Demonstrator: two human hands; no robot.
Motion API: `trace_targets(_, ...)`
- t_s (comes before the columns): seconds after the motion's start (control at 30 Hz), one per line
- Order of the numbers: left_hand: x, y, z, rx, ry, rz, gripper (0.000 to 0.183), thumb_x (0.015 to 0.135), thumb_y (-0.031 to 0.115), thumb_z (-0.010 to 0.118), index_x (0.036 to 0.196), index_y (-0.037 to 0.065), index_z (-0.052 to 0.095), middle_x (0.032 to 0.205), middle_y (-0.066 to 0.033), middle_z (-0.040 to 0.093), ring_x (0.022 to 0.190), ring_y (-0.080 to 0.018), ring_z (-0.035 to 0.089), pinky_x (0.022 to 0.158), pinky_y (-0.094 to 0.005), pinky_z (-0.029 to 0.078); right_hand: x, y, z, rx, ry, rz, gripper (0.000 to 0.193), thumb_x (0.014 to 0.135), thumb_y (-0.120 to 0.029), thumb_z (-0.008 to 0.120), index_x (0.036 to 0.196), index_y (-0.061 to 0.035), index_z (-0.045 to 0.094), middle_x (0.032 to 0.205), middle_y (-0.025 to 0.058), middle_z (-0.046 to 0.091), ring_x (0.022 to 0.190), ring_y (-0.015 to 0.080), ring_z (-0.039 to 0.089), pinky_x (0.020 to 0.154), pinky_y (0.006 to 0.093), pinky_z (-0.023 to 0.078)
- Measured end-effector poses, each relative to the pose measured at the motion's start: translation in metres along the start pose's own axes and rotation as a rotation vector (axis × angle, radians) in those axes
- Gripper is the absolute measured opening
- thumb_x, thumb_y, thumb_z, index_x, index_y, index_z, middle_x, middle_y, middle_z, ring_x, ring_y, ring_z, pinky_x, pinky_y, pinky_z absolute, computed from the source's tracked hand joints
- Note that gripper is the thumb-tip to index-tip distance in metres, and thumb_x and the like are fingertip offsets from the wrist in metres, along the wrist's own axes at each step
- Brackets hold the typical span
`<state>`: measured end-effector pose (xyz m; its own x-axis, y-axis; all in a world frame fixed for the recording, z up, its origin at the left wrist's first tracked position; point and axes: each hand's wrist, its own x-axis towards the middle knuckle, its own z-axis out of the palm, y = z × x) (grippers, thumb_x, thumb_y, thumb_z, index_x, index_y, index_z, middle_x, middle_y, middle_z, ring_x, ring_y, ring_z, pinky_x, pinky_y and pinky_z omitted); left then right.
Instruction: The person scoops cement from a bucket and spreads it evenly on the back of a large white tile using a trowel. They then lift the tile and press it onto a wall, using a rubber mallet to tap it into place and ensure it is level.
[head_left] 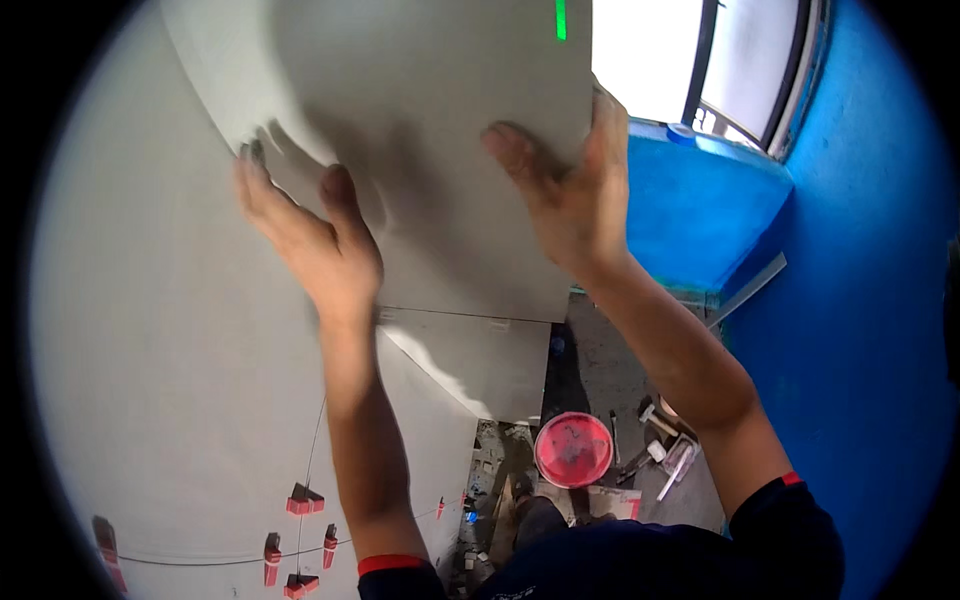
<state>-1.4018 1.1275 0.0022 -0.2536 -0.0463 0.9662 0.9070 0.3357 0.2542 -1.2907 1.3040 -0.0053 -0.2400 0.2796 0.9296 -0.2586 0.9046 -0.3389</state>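
A large grey wall tile point(450, 230) stands upright in front of me, its bottom edge meeting a lower tile point(480, 365). My right hand point(582, 205) grips the tile's right edge, thumb on the face and fingers around the side, partly hidden. Over by the left side, my left hand point(325, 245) is open, thumb and fingers stretched out against the grey surface. Whether its fingertips touch this tile or the neighbouring wall is hard to tell. Small pale clips point(500, 325) show in the joint below. A green light streak point(561, 20) falls on the tile's upper part.
Red levelling wedges point(305, 500) sit along the tile joints at lower left. On the floor stand a red round bucket point(574, 450), a hammer point(657, 420) and other small tools. A metal strip point(750, 288) leans by the blue wall point(860, 330). A window point(700, 60) is at upper right.
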Motion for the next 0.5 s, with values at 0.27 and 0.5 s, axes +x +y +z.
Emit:
trace_targets(0.27,0.035,-0.021,0.034,0.118,0.003,0.154,0.077,0.104,0.048,0.029,0.149,-0.012,0.014,0.158,-0.0294,0.010,0.149,-0.0402,0.004,0.121,-0.0451,0.003,0.002,-0.016,0.003,0.127,0.167,-0.053,0.097,0.080,-0.032,0.078,0.141,0.0165,0.021,0.134,0.0358,0.034,0.121,0.0485,0.039,0.102,0.0519,0.035)
trace_targets(0.5,0.014,-0.024,0.036,0.020,-0.106,-0.094,0.087,0.100,0.058,0.033,0.152,-0.008,0.008,0.160,-0.0268,0.006,0.149,-0.0387,0.006,0.122,-0.0445,0.005,-0.032,0.020,-0.054,0.179,-0.181,0.149,0.086,0.089,-0.044,0.066,0.144,0.0111,0.030,0.140,0.0321,0.037,0.128,0.0451,0.041,0.107,0.0497,0.036)
